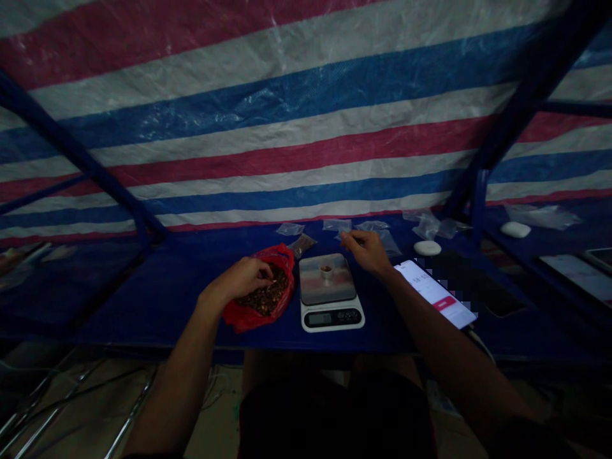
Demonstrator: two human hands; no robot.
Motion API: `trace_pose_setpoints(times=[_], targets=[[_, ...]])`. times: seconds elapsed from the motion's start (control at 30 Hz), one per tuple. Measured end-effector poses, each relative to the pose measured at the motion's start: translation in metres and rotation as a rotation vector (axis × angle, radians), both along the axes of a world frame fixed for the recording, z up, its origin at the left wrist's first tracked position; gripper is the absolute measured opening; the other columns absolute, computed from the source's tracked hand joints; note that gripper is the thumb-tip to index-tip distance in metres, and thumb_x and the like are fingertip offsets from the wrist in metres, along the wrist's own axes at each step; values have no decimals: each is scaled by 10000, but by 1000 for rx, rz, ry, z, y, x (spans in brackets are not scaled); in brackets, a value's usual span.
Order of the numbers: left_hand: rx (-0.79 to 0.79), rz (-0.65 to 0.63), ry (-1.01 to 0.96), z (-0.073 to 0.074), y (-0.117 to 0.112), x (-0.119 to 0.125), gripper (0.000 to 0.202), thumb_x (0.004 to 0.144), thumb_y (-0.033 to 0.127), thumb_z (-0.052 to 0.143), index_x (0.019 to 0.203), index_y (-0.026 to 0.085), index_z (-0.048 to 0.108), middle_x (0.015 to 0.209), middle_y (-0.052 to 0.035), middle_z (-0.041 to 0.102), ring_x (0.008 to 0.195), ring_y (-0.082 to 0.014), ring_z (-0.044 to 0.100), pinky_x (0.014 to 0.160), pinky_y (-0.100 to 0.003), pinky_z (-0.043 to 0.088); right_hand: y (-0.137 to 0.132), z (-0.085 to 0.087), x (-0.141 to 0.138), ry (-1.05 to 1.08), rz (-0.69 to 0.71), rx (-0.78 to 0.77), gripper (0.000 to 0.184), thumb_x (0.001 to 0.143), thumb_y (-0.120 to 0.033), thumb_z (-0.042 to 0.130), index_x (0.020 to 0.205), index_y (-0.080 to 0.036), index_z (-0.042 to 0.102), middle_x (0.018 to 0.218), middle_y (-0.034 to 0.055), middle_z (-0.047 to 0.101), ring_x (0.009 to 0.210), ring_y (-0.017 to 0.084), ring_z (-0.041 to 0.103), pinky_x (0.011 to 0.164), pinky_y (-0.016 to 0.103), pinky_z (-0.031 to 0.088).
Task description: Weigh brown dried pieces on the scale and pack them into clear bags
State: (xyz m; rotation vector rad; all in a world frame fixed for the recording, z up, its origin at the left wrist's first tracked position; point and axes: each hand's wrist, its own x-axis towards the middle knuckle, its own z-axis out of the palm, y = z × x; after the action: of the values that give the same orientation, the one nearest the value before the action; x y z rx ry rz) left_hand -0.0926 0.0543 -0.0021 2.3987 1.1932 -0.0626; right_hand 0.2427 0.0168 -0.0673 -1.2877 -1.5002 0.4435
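My left hand point(246, 278) reaches into an open red plastic bag point(248, 314) of small brown pieces point(268, 298), fingers curled over them. A white digital kitchen scale point(329, 294) stands just right of the bag, with a small cup point(326, 271) on its platform. My right hand point(366, 250) hovers beyond the scale, fingers pinched near a small clear plastic bag point(387, 241). What its fingertips hold is too small to make out.
Several small clear bags point(337, 224) lie along the back of the blue table point(157, 299); one filled bag point(302, 245) sits behind the red bag. A lit phone point(437, 294) lies right of the scale. White oval cases point(427, 248) point(515, 229) rest farther right. Striped tarp behind.
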Motion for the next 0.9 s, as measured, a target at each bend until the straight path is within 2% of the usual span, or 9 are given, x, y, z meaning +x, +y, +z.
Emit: trace_pose_setpoints(times=[0.1,0.17,0.27,0.37,0.43,0.53,0.7,0.8,0.9], targets=[[-57,48,-53,14,1,3,214,850,311,662,994,203,776,985,-54,808,858,-202,746,759,-278,527,0,0,0,-11,-2,5,518,954,-570,542,657,-171,688,583,19,600,570,153,514,541,288,368],[-71,60,-110,26,0,13,215,843,319,669,991,203,774,969,-43,809,861,-201,748,762,-276,536,0,0,0,3,3,-6,520,949,-578,549,666,-168,698,585,20,605,570,153,519,542,288,370],[-88,-7,-225,44,-4,42,207,840,298,671,993,208,777,984,-28,809,883,-197,746,795,-277,544,1,0,1,28,20,-14,524,946,-588,551,672,-166,699,600,26,626,586,158,539,545,286,373],[-48,-102,-287,54,-7,79,197,826,271,685,976,206,795,974,-32,808,873,-207,741,793,-291,538,2,0,2,23,18,-15,526,951,-581,545,661,-166,686,605,28,634,578,155,537,536,285,359],[-16,-170,-290,53,-8,100,182,818,255,696,956,209,806,957,-35,809,862,-215,738,780,-300,530,1,1,2,15,9,-16,522,948,-582,547,666,-169,694,586,21,618,562,153,522,533,288,351],[-38,-250,-284,44,-6,122,178,811,213,698,945,220,815,929,-35,814,839,-221,740,760,-303,524,1,2,2,12,9,-7,527,947,-597,542,671,-178,703,572,15,601,568,157,521,542,293,355],[-51,-285,-257,26,-1,132,234,803,146,674,969,230,816,959,-43,817,879,-226,747,795,-300,528,2,2,3,17,12,4,520,950,-585,544,662,-179,695,571,12,590,559,152,498,539,293,343],[-51,-285,-250,29,-3,134,253,810,131,667,1000,219,809,989,-52,815,910,-230,747,816,-302,531,3,1,3,45,30,-1,502,952,-565,548,671,-176,693,591,18,602,569,156,505,548,296,349],[-61,-255,-268,39,-10,130,246,831,143,658,1019,215,800,1026,-55,811,953,-239,743,850,-317,536,3,2,3,44,35,0,493,952,-553,552,668,-175,690,590,17,598,566,155,498,549,298,345]])
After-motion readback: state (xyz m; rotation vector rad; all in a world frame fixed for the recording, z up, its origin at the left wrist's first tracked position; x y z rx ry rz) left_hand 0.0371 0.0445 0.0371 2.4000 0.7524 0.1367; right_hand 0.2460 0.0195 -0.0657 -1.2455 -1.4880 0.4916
